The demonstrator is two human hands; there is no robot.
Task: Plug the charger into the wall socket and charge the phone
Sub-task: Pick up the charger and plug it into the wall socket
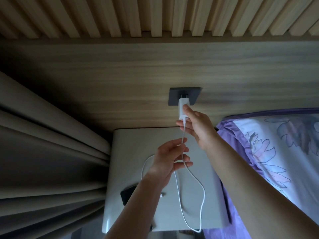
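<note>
Wood-panelled wall socket (pixel 185 96): right hand (pixel 196 128) grips charger (pixel 183 109); left hand (pixel 170 158) pinches cable (pixel 183 152).

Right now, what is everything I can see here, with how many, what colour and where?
Charger: one, white, at the wall socket, prongs partly showing.
Wall socket: one, dark grey, on the wooden wall panel.
Cable: one, white, hanging from the charger, looping over the nightstand.
Phone: one, black, on the nightstand, partly hidden by an arm.
Nightstand: one, pale grey, below the socket.
Curtain: beige, left.
Bedding: purple floral, right.
Wooden slats: light wood, top.
Left hand: pinching the cable.
Right hand: holding the charger.
</note>
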